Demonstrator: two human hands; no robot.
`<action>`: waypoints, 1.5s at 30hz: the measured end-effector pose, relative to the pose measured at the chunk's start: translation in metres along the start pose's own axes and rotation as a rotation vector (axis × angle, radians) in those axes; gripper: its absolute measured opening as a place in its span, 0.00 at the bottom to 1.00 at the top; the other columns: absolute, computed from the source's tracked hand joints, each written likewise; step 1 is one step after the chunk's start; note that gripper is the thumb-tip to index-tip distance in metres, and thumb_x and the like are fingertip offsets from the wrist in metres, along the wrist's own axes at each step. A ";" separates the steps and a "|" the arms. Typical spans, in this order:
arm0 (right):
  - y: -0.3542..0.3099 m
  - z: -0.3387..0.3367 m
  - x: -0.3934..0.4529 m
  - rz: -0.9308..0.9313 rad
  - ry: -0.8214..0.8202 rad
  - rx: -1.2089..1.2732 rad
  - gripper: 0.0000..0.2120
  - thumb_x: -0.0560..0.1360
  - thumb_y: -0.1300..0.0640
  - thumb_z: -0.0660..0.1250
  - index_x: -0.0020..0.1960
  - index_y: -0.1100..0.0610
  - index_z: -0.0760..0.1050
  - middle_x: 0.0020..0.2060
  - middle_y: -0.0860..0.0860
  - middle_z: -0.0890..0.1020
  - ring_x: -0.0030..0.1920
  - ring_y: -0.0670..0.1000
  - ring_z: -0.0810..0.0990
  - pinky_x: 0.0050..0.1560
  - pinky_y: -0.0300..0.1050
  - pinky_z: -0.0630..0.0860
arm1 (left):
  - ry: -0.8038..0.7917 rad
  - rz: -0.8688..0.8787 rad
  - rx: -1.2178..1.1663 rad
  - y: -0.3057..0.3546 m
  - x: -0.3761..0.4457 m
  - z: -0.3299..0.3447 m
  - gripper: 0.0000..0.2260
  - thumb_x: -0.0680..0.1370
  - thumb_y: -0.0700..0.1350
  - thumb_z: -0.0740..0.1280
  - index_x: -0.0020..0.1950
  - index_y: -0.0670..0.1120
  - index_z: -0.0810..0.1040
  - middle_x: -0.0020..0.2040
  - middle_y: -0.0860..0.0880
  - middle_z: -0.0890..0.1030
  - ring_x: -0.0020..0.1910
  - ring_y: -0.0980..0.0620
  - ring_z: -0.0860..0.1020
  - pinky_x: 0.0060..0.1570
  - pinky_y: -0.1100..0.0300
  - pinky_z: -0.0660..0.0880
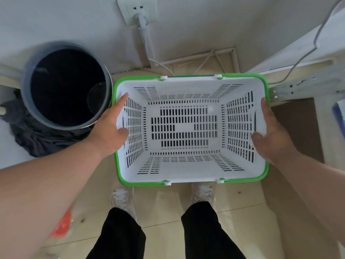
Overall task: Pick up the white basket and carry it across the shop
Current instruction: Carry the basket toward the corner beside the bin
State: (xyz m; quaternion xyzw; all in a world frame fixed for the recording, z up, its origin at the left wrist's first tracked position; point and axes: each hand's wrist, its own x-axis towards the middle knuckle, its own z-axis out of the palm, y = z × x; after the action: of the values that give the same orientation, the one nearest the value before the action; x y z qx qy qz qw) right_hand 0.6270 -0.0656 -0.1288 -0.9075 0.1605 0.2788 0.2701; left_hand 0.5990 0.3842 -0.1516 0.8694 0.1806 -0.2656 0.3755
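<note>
A beige tiled floor (233, 221) carries everything. Left of the left-hand grip stands a grey bin (65, 85) on a dark crumpled cloth (46, 141). Below the grips, two pale shoes (121, 199) are planted. White cables (203, 63) trail by the wall beyond.

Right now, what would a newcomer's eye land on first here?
The white basket with its green rim, empty, fills the centre, with the left hand and right hand on its short ends. Left of it stands a dark grey bin, and a plug sits in the wall socket above.
</note>
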 end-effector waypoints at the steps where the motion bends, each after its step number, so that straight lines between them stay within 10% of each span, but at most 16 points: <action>1: -0.001 0.001 -0.001 0.005 0.001 0.023 0.49 0.79 0.64 0.64 0.78 0.23 0.41 0.64 0.46 0.77 0.54 0.55 0.81 0.59 0.50 0.77 | 0.006 0.002 -0.011 -0.001 0.001 0.002 0.46 0.78 0.32 0.66 0.82 0.71 0.54 0.83 0.54 0.61 0.78 0.58 0.63 0.49 0.83 0.62; 8: -0.014 -0.002 0.003 0.016 0.033 0.096 0.50 0.78 0.67 0.63 0.76 0.20 0.44 0.70 0.46 0.74 0.56 0.52 0.81 0.52 0.45 0.79 | -0.016 -0.037 -0.099 0.010 -0.004 -0.002 0.44 0.79 0.30 0.66 0.83 0.67 0.55 0.83 0.54 0.60 0.59 0.77 0.68 0.36 0.85 0.66; 13: -0.037 -0.017 0.019 -0.043 0.030 0.109 0.51 0.78 0.68 0.62 0.73 0.18 0.44 0.74 0.43 0.72 0.60 0.50 0.80 0.51 0.40 0.77 | 0.055 -0.043 -0.115 0.018 -0.006 -0.017 0.43 0.78 0.30 0.66 0.83 0.65 0.58 0.80 0.58 0.64 0.71 0.59 0.67 0.45 0.85 0.65; 18: -0.064 -0.042 0.037 -0.089 0.037 0.105 0.49 0.78 0.72 0.61 0.80 0.28 0.47 0.67 0.41 0.73 0.54 0.45 0.79 0.42 0.30 0.73 | 0.095 -0.071 -0.194 0.031 -0.006 -0.031 0.43 0.78 0.31 0.66 0.82 0.68 0.57 0.77 0.57 0.70 0.70 0.56 0.72 0.62 0.62 0.71; 24: -0.084 -0.064 0.062 -0.089 0.056 0.073 0.50 0.77 0.71 0.61 0.76 0.24 0.45 0.67 0.44 0.74 0.44 0.41 0.78 0.35 0.25 0.73 | 0.106 -0.102 -0.242 0.051 0.012 -0.035 0.41 0.79 0.31 0.65 0.82 0.67 0.60 0.69 0.59 0.73 0.53 0.68 0.78 0.40 0.78 0.73; 27: -0.085 -0.059 0.072 -0.060 0.073 0.041 0.50 0.76 0.70 0.61 0.79 0.25 0.46 0.66 0.44 0.76 0.41 0.41 0.78 0.40 0.35 0.75 | 0.122 -0.083 -0.200 0.054 0.024 -0.027 0.38 0.79 0.31 0.65 0.80 0.65 0.63 0.72 0.53 0.74 0.62 0.54 0.78 0.59 0.59 0.78; 33: -0.064 -0.030 0.081 -0.040 0.104 0.002 0.49 0.75 0.69 0.62 0.80 0.28 0.47 0.67 0.43 0.76 0.54 0.52 0.81 0.46 0.35 0.78 | 0.124 -0.077 -0.096 0.047 0.046 -0.013 0.41 0.77 0.34 0.66 0.80 0.70 0.59 0.78 0.51 0.71 0.68 0.47 0.76 0.57 0.55 0.78; 37: -0.057 -0.024 0.084 -0.082 0.163 -0.070 0.51 0.73 0.62 0.64 0.73 0.18 0.40 0.67 0.54 0.79 0.58 0.59 0.82 0.59 0.56 0.80 | 0.138 -0.115 -0.077 0.047 0.049 -0.009 0.43 0.79 0.36 0.66 0.82 0.71 0.53 0.77 0.53 0.71 0.53 0.54 0.78 0.41 0.65 0.74; 45: -0.078 -0.029 0.077 0.042 0.137 -0.268 0.48 0.77 0.65 0.62 0.82 0.33 0.40 0.59 0.58 0.67 0.49 0.60 0.71 0.51 0.51 0.72 | 0.046 -0.169 0.058 0.063 0.047 -0.029 0.43 0.79 0.46 0.70 0.83 0.71 0.48 0.69 0.48 0.75 0.47 0.49 0.81 0.48 0.57 0.76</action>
State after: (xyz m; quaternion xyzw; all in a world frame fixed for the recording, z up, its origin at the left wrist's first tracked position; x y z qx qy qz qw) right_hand 0.7342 -0.0308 -0.1230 -0.9488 0.1586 0.2409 0.1291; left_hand 0.6782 0.3704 -0.1278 0.8673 0.2542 -0.2815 0.3224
